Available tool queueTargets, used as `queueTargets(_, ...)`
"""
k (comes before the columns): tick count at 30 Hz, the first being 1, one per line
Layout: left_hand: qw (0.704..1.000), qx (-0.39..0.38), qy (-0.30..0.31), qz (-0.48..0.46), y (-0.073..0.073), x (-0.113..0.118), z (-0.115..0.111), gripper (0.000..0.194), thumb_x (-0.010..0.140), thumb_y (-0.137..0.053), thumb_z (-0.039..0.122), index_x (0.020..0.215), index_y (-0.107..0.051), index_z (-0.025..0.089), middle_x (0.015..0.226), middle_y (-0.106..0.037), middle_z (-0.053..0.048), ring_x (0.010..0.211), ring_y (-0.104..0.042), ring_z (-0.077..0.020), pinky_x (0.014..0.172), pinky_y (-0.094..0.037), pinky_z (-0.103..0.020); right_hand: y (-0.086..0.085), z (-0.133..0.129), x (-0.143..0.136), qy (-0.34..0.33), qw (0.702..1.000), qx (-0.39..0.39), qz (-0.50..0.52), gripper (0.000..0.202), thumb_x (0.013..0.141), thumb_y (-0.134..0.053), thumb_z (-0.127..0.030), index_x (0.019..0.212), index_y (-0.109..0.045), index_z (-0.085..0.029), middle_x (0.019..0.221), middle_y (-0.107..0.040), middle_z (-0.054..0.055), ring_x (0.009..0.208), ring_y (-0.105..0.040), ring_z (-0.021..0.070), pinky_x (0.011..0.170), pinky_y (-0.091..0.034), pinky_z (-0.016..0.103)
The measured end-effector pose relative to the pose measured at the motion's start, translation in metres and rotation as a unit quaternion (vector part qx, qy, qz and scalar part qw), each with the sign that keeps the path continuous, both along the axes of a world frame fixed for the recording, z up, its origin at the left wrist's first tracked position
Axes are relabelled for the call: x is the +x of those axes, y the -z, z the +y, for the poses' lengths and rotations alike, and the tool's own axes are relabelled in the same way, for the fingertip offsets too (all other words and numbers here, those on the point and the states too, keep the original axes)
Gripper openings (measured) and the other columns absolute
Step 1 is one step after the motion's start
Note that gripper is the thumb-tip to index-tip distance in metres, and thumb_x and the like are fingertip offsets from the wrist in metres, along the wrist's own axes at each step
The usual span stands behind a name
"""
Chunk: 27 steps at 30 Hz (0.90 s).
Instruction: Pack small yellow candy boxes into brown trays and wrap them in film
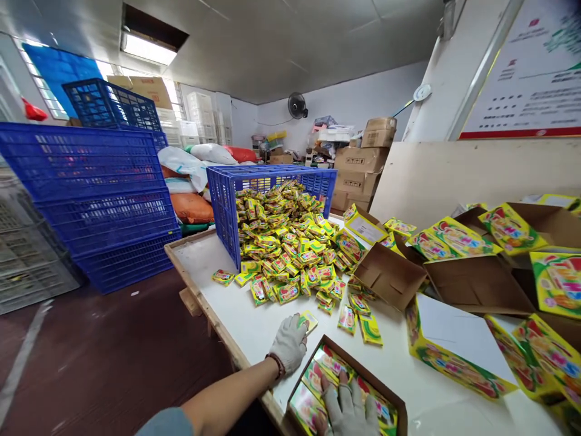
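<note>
My left hand (289, 343), in a pale work glove, grips a small yellow-and-green candy box (310, 321) just above the white tabletop. Below and to the right, an open display carton (403, 404) holds small printed boxes packed side by side. My right hand (350, 407) wears a glove with bare fingertips and lies on those boxes with its fingers spread. Beyond my left hand, a heap of similar small boxes (290, 242) spills out of a blue plastic crate (222, 206) tipped on its side. A few loose boxes (371, 330) lie near the carton.
Several open display cartons (463, 357) crowd the table's right side. The table's wooden edge (213, 324) runs along the left. Stacked blue crates (109, 224) stand on the floor at left, with filled sacks (190, 207) behind. Brown cardboard boxes (358, 169) are stacked at the back.
</note>
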<state>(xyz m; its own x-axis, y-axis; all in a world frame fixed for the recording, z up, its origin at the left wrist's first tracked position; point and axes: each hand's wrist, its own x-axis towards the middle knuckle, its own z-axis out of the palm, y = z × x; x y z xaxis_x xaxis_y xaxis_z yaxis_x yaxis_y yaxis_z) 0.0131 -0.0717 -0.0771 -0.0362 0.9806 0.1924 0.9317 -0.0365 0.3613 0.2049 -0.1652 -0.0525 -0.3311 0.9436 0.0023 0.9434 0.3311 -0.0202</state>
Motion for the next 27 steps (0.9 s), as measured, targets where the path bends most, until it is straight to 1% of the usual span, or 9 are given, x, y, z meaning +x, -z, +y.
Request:
queueTargets(2, 1.000, 0.008, -0.013, -0.007, -0.003, 0.000, -0.002, 0.052, 0.082, -0.060, 0.026, 0.134, -0.062, 0.023, 0.148, -0.050, -0.012, 0.135, -0.047, -0.0301, 0.117, -0.036, -0.044, -0.014, -0.003, 0.003, -0.009, 1.000, -0.024, 0.000, 0.058, 0.089, -0.055, -0.047, 0.145, -0.056, -0.029, 0.154, -0.044, 0.016, 0.142, -0.040, 0.0464, 0.111, -0.023, 0.074)
queueTargets(5, 1.000, 0.007, -0.023, -0.020, -0.012, -0.002, -0.004, 0.047, 0.082, -0.063, 0.031, 0.128, -0.064, 0.018, 0.132, -0.060, -0.014, 0.124, -0.054, -0.0304, 0.110, -0.043, -0.044, -0.044, -0.009, 0.007, -0.024, 0.997, -0.078, 0.010, 0.063, 0.092, -0.052, -0.046, 0.153, -0.044, -0.029, 0.160, -0.035, 0.018, 0.146, -0.033, 0.0454, 0.114, -0.019, 0.070)
queueTargets(8, 0.999, -0.001, -0.021, -0.033, -0.019, -0.004, 0.001, 0.047, 0.085, -0.061, 0.034, 0.128, -0.061, 0.015, 0.123, -0.062, -0.014, 0.117, -0.055, -0.0302, 0.105, -0.044, -0.044, -0.071, -0.011, 0.010, -0.024, 0.992, -0.120, 0.042, 0.064, 0.097, -0.044, -0.051, 0.156, -0.038, -0.027, 0.164, -0.026, 0.018, 0.151, -0.022, 0.0437, 0.117, -0.011, 0.066)
queueTargets(10, 0.999, -0.006, -0.011, -0.045, -0.021, -0.003, 0.007, 0.045, 0.085, -0.060, 0.032, 0.127, -0.061, 0.015, 0.121, -0.060, -0.014, 0.117, -0.053, -0.0302, 0.105, -0.042, -0.045, -0.079, -0.007, 0.012, -0.015, 0.984, -0.169, 0.061, 0.064, 0.099, -0.038, -0.055, 0.158, -0.033, -0.030, 0.166, -0.020, 0.016, 0.153, -0.015, 0.0425, 0.117, -0.006, 0.066)
queueTargets(14, 0.995, -0.005, 0.019, -0.093, -0.027, 0.000, 0.016, 0.044, 0.084, -0.063, 0.031, 0.124, -0.061, 0.016, 0.118, -0.060, -0.013, 0.116, -0.051, -0.0309, 0.105, -0.038, -0.046, -0.083, 0.003, 0.014, -0.002, 0.969, -0.231, 0.082, 0.067, 0.098, -0.034, -0.061, 0.159, -0.026, -0.034, 0.169, -0.012, 0.011, 0.155, -0.008, 0.0390, 0.118, 0.002, 0.066)
queueTargets(19, 0.974, 0.012, 0.021, -0.224, -0.032, 0.002, 0.017, 0.035, 0.082, -0.067, 0.039, 0.110, -0.067, 0.019, 0.109, -0.065, -0.012, 0.112, -0.055, -0.0304, 0.106, -0.038, -0.046, -0.076, 0.002, 0.014, -0.001, 0.971, -0.228, 0.076, 0.069, 0.098, -0.033, -0.064, 0.160, -0.024, -0.035, 0.170, -0.010, 0.010, 0.155, -0.007, 0.0396, 0.118, 0.003, 0.066)
queueTargets(23, 0.931, 0.024, -0.008, -0.364, -0.040, 0.003, 0.027, 0.041, 0.091, -0.051, 0.055, 0.102, -0.066, 0.018, 0.101, -0.069, -0.011, 0.098, -0.062, -0.0247, 0.095, -0.047, -0.042, -0.065, 0.000, 0.017, 0.000, 0.982, -0.179, 0.065, 0.065, 0.098, -0.041, -0.057, 0.158, -0.032, -0.032, 0.168, -0.020, 0.014, 0.153, -0.013, 0.0421, 0.117, -0.003, 0.068)
queueTargets(25, 0.904, 0.021, -0.013, -0.427, -0.050, -0.001, 0.031, 0.052, 0.094, -0.039, 0.062, 0.100, -0.065, 0.017, 0.096, -0.070, -0.010, 0.087, -0.063, -0.0205, 0.084, -0.052, -0.036, -0.061, 0.001, 0.021, 0.003, 0.987, -0.141, 0.081, 0.062, 0.097, -0.049, -0.048, 0.154, -0.042, -0.023, 0.163, -0.031, 0.018, 0.151, -0.023, 0.0428, 0.117, -0.012, 0.068)
queueTargets(27, 0.883, 0.006, -0.008, -0.470, -0.063, -0.006, 0.030, 0.060, 0.094, -0.032, 0.068, 0.097, -0.063, 0.018, 0.090, -0.069, -0.008, 0.076, -0.062, -0.0171, 0.071, -0.052, -0.031, -0.063, 0.003, 0.027, 0.007, 0.987, -0.078, 0.143, 0.056, 0.097, -0.049, -0.037, 0.148, -0.050, -0.014, 0.154, -0.045, 0.022, 0.145, -0.037, 0.0395, 0.117, -0.026, 0.062)
